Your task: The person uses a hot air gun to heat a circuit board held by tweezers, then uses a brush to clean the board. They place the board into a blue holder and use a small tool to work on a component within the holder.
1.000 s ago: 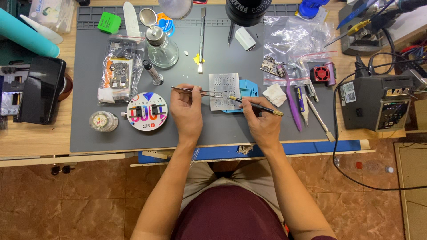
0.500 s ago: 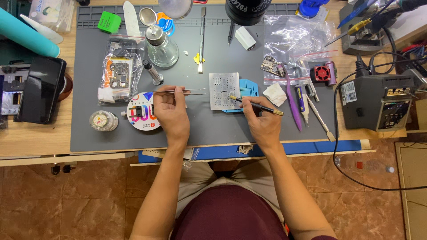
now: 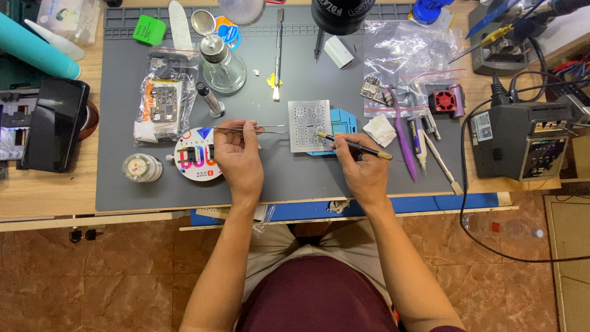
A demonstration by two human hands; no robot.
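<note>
Across the wooden bench lies a grey mat (image 3: pixel 184 184), with a dark soldering station (image 3: pixel 522 144) off its right edge and a black phone (image 3: pixel 54 123) off its left. On the mat, a clear bag (image 3: pixel 161 98) with a circuit board sits left of a glass dispenser bottle (image 3: pixel 220 61). Near the middle, a square metal stencil (image 3: pixel 309 125) lies flat over a blue holder (image 3: pixel 344 122). The left hand (image 3: pixel 236 157) grasps thin tweezers (image 3: pixel 258 128), held level, their tips just beside the stencil's left edge; the hand rests beside a round white disc (image 3: pixel 195 161). The right hand (image 3: pixel 362 169) pinches a slim black tool (image 3: pixel 353 146) with a gold end, its tip touching the stencil's right part. A purple brush (image 3: pixel 402 138) and a white wipe (image 3: pixel 378 130) lie just right of the holder.
</note>
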